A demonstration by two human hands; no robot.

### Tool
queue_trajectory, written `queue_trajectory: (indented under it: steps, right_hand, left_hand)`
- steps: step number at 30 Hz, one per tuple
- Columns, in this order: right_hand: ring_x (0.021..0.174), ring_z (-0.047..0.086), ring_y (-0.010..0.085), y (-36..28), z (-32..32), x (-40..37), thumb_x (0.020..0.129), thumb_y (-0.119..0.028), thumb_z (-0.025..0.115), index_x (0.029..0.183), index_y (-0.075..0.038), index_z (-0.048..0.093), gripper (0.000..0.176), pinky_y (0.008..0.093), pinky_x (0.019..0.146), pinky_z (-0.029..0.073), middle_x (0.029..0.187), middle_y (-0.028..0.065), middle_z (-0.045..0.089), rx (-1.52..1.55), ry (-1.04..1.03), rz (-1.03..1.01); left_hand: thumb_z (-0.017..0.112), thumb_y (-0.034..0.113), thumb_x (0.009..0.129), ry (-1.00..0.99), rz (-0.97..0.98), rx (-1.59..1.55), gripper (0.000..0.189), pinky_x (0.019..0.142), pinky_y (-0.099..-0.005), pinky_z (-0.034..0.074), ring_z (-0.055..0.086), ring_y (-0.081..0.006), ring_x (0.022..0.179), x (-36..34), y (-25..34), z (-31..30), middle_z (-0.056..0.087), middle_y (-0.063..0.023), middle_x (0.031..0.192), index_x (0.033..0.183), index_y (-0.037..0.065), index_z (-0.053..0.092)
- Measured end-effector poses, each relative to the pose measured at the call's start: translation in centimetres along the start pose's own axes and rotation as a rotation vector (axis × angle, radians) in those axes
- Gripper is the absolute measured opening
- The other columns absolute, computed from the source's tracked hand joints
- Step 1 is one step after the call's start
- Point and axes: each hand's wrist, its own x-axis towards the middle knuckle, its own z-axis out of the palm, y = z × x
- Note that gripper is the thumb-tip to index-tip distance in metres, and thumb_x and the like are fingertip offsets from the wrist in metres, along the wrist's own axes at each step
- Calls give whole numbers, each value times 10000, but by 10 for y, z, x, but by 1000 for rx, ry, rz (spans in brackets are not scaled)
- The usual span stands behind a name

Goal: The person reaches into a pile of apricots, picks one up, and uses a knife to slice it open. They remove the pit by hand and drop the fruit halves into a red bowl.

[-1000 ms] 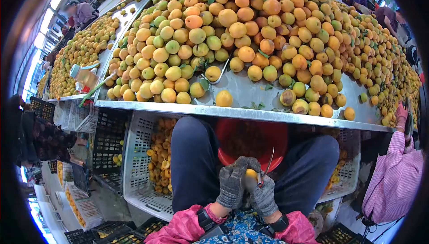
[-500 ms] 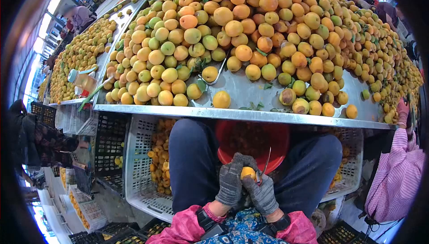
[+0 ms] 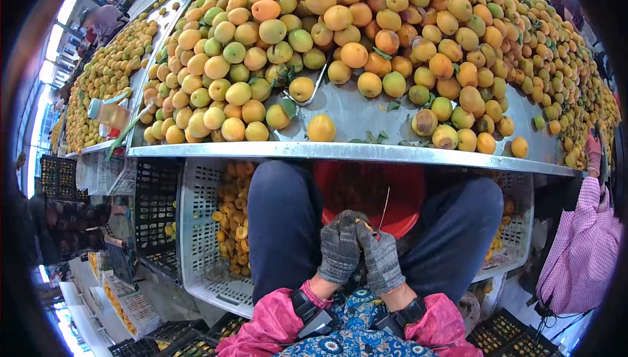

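My left hand (image 3: 339,246), in a grey knit glove, is closed with its fingers pressed against my right glove. Half a second ago an apricot showed between the two hands; now the gloves hide nearly all of it. Wrapped round a small knife is my right hand (image 3: 379,257), also gloved. The knife's thin blade (image 3: 386,205) points up and away from me, and a bit of red handle shows at the glove. Just beyond both hands, between my knees, sits a red basin (image 3: 407,221) with dark orange pieces inside.
A metal table (image 3: 327,150) heaped with apricots (image 3: 222,66) stands ahead, its edge above my knees. White crates (image 3: 196,226) of opened fruit flank my legs. A bottle (image 3: 111,115) stands at left. At right, a person in a pink checked sleeve (image 3: 582,226) reaches toward the fruit.
Both hands have moved slightly up and closed together, covering the apricot that showed between them. The knife blade has shifted slightly left and up. The camera view has tilted a little.
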Motion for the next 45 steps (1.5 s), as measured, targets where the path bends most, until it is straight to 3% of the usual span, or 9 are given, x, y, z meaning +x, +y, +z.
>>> queue_trajectory:
  steps: [8, 14, 23, 28, 34, 36, 42, 44, 45]
  right_hand:
    - [723, 617, 100, 15, -8, 17, 923, -294, 633, 1030, 6, 671, 321, 279, 634, 503, 810, 61, 689, -311, -1, -435]
    - [737, 605, 62, -28, -16, -19, 875, -227, 691, 1062, 5, 658, 300, 221, 628, 491, 847, 37, 682, -129, -19, 42]
    - [403, 458, 88, -70, -45, -30, 965, -481, 464, 1007, 12, 608, 516, 230, 397, 382, 568, 23, 525, 339, 113, -560]
    - [363, 430, 85, -73, -29, -27, 963, -410, 512, 932, 0, 607, 423, 225, 361, 329, 533, 26, 503, 407, 104, -602]
    - [403, 476, 91, -63, -30, -31, 919, -443, 578, 875, -29, 586, 417, 221, 364, 355, 625, 25, 542, 242, 66, -548]
    - [416, 474, 83, -54, -24, -21, 918, -458, 577, 850, -28, 588, 436, 219, 379, 354, 631, 26, 550, -153, 196, -903]
    - [502, 498, 77, -61, -24, -17, 939, -395, 568, 758, -61, 552, 380, 226, 430, 375, 652, 2, 530, 0, 158, -622]
    - [616, 572, 172, -58, -29, -10, 882, -143, 573, 793, -60, 572, 122, 303, 590, 479, 688, 53, 572, -408, 177, -976]
    - [631, 555, 127, -54, -32, -15, 906, -236, 590, 802, -47, 584, 216, 281, 568, 468, 707, 28, 579, 218, -9, -424]
  left_hand:
    - [399, 412, 1004, -56, 120, 3, 476, 697, -275, 485, 615, -137, 763, 7, -7, -2, 675, -66, 857, 972, 12, 655]
    - [391, 385, 1020, -38, -191, -442, 466, 724, -302, 523, 654, -171, 789, -3, 3, -7, 684, -69, 858, 986, 2, 655]
    - [477, 374, 993, -488, -598, -1045, 376, 655, -319, 551, 656, -188, 725, -21, 24, -16, 637, -57, 821, 1089, 24, 576]
    - [638, 122, 902, -446, -3, -241, 311, 697, -329, 553, 673, -214, 758, -39, -8, -4, 656, -99, 851, 1173, 17, 530]
    - [659, 49, 856, -345, -582, -800, 420, 698, -336, 535, 673, -263, 811, -46, -5, -1, 661, -151, 904, 1242, 8, 499]
    - [680, 75, 830, -310, 376, 206, 478, 693, -353, 522, 665, -304, 801, -46, 19, -3, 657, -175, 903, 1262, -2, 491]
    - [724, 63, 738, -499, -113, 140, 557, 782, -345, 507, 662, -255, 902, -41, 12, -9, 658, -145, 982, 1253, 27, 518]
    - [713, 54, 761, -470, 71, 118, 496, 785, -326, 508, 655, -220, 908, -42, 16, -9, 657, -122, 990, 1224, 31, 536]
    - [702, 46, 785, -436, 257, 95, 436, 787, -307, 509, 647, -186, 914, -41, 20, -9, 657, -98, 998, 1194, 36, 553]
